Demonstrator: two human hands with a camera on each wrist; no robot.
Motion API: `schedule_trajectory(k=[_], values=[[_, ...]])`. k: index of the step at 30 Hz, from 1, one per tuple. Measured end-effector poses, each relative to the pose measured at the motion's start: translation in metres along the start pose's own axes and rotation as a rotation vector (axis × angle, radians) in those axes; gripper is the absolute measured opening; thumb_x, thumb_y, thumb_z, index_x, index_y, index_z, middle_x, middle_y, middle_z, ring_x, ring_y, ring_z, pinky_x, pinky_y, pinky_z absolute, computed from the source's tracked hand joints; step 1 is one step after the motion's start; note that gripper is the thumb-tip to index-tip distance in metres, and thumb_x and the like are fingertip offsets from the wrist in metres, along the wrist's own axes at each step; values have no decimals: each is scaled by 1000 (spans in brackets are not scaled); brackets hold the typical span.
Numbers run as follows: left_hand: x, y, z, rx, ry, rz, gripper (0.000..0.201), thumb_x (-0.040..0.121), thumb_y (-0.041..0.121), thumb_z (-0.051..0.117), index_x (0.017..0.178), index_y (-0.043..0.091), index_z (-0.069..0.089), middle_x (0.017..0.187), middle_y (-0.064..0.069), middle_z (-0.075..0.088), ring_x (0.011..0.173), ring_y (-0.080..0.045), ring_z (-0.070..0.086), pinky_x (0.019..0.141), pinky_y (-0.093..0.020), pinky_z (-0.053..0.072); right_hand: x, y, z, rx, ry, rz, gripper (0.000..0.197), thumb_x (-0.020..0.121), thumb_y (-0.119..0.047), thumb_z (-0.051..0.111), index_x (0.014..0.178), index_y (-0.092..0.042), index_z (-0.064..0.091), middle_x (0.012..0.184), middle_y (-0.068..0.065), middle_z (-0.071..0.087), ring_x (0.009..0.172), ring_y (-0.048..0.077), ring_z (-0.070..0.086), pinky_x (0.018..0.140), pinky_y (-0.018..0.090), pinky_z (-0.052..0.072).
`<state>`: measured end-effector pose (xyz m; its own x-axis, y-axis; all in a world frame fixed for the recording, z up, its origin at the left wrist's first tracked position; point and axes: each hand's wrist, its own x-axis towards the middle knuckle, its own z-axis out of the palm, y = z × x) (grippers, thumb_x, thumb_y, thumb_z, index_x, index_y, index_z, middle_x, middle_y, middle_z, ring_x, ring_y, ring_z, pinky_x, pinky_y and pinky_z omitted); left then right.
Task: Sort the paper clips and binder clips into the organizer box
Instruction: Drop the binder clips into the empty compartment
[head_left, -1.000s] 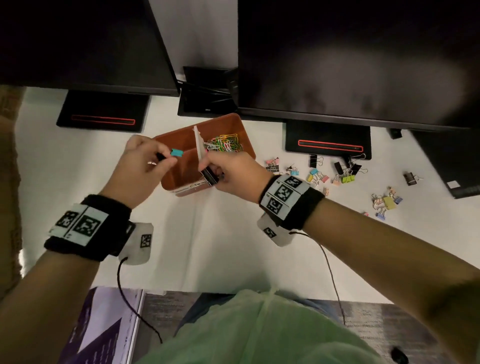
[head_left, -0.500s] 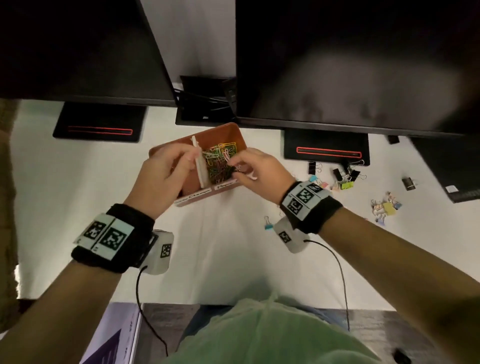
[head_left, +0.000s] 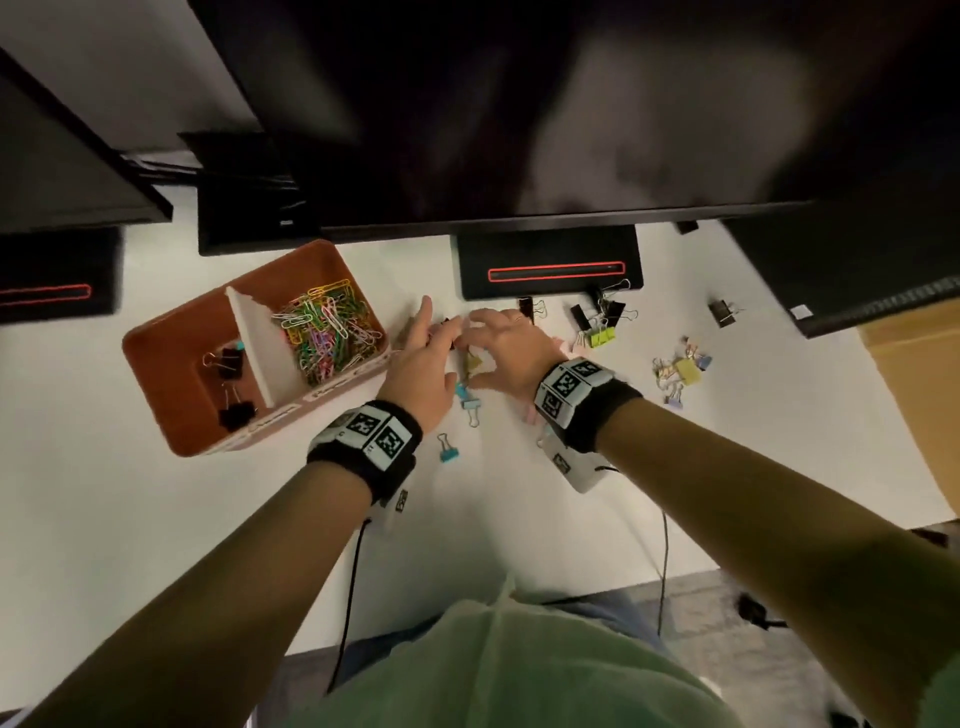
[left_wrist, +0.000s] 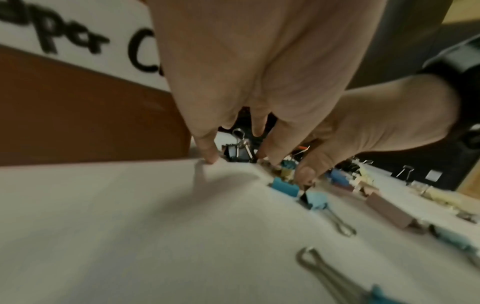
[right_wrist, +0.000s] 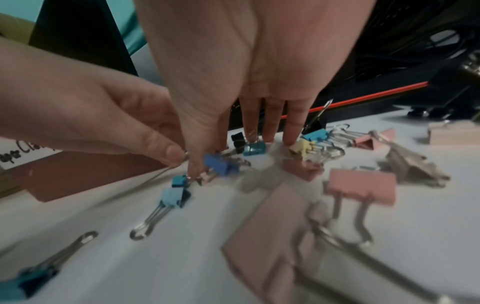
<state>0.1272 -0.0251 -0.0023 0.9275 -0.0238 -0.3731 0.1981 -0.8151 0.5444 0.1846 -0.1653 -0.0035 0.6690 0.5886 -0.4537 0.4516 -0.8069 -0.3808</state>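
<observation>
The brown organizer box (head_left: 171, 364) stands at the left, with coloured paper clips (head_left: 327, 332) in its right compartment and black binder clips (head_left: 228, 364) plus a teal one in its left. Both hands are down on a cluster of small binder clips (right_wrist: 221, 164) just right of the box. My left hand (head_left: 447, 332) has thumb and forefinger pinched together (right_wrist: 179, 158) on what looks like a clip's wire handle, beside a black clip (left_wrist: 236, 152). My right hand (head_left: 478, 343) has straight fingers (right_wrist: 293, 131) touching the table among the clips, its thumb (left_wrist: 303, 174) by a blue clip (left_wrist: 284, 186).
More binder clips lie to the right: lime and black ones (head_left: 602, 322), a yellow and pastel group (head_left: 683, 369), a lone black one (head_left: 722, 312), and a teal one (head_left: 448, 454) near my left wrist. Monitor stands (head_left: 550, 270) and dark screens overhang the back. Cardboard (head_left: 924, 395) borders the right.
Both hands left the organizer box and moved right, down onto the loose binder clips. The teal clip that the left hand held now lies in the box's left compartment.
</observation>
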Motion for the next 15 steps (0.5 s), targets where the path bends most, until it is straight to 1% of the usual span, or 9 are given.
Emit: schedule_trajectory(k=[2,4,6,8,10,13,15], values=[[8,-5,7,94,4,27,54,87,5,53,138,18,37,156,-3,12,141,-30,19,115,-41,24,-1,0,0,23,8,-35,34,82,-30,65,115,-22,61,141,7,40,124,31,39,105,43,35],[11,-9,11,140,44,53,45,88,4,51,131,13,47,150,-8,28,137,-31,25,115,-41,23,-2,2,3,58,21,-69,28,84,-21,63,111,-19,64,133,9,47,118,31,45,102,42,38],[8,-10,13,124,97,61,39,87,0,52,124,11,55,142,-10,41,130,-31,37,111,-40,29,-2,4,5,99,39,-80,23,83,-15,64,106,-16,67,119,10,54,108,29,50,97,43,42],[4,-11,14,90,147,93,34,85,-2,55,116,8,61,129,-13,53,118,-33,47,103,-39,38,-1,7,5,130,37,-79,19,83,-13,64,102,-14,68,109,9,58,102,27,53,94,39,44],[-1,-12,15,58,157,101,29,84,1,57,112,7,64,117,-13,57,110,-32,51,98,-37,42,1,8,4,141,10,-82,20,85,-13,62,103,-13,68,106,9,60,100,26,55,91,34,45],[-6,-13,15,-16,124,61,27,84,4,60,110,8,65,113,-11,57,106,-29,52,97,-35,43,2,9,3,145,0,-99,20,88,-15,58,105,-12,67,103,9,62,95,24,58,86,29,45],[-13,-10,10,-63,136,67,27,83,5,62,109,9,66,112,-10,59,105,-28,53,97,-35,44,1,10,4,151,8,-109,19,89,-16,57,105,-11,67,101,9,62,91,24,59,82,27,46]])
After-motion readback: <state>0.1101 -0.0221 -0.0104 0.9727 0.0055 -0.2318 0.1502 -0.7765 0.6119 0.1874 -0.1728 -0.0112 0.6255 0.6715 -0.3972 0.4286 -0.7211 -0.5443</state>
